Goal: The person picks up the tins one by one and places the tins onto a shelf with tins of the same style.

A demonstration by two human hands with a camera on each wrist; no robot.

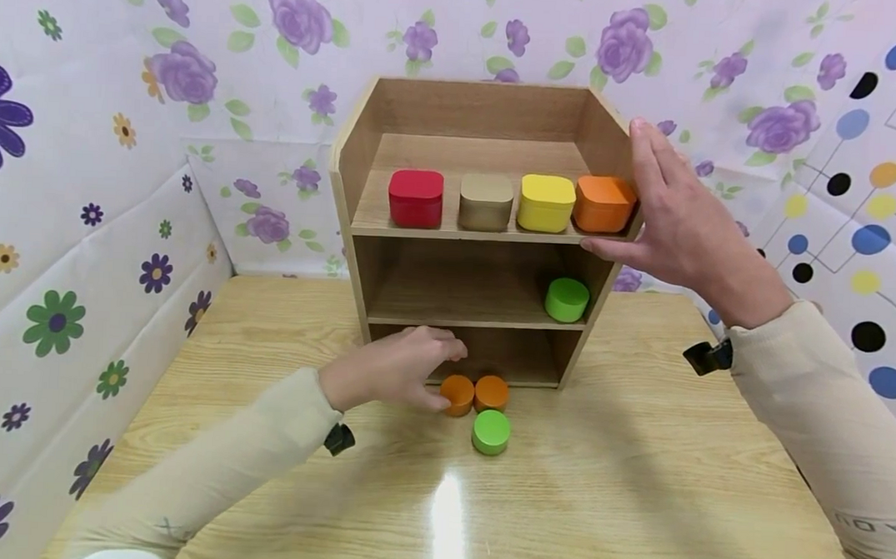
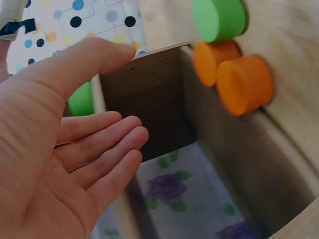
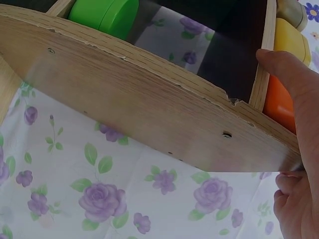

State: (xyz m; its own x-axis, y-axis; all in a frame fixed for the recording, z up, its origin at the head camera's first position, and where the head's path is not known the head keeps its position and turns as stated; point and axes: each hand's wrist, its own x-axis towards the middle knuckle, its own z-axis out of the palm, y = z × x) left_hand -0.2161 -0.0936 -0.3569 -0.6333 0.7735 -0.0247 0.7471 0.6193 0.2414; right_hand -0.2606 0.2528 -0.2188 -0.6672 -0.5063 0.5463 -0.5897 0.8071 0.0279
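Note:
A wooden shelf unit [image 1: 472,323] stands on the table. My right hand [image 1: 679,219] grips its upper right side, the thumb on the front edge of the top shelf and the fingers behind the side panel. In the left wrist view my left hand [image 2: 94,134] has its fingers extended and holds nothing, in front of the bottom compartment. Beside it on the table are two round orange containers [image 1: 457,395] [image 1: 491,393] and a round green container [image 1: 491,432]. Another round green container [image 1: 566,300] sits at the right of the middle shelf.
On the top shelf, from left to right, stand a red box [image 1: 416,199], a beige box [image 1: 485,203], a yellow box [image 1: 545,204] and an orange box [image 1: 604,205]. Flowered cloth [image 1: 274,138] hangs behind the shelf, with patterned cloth at both sides.

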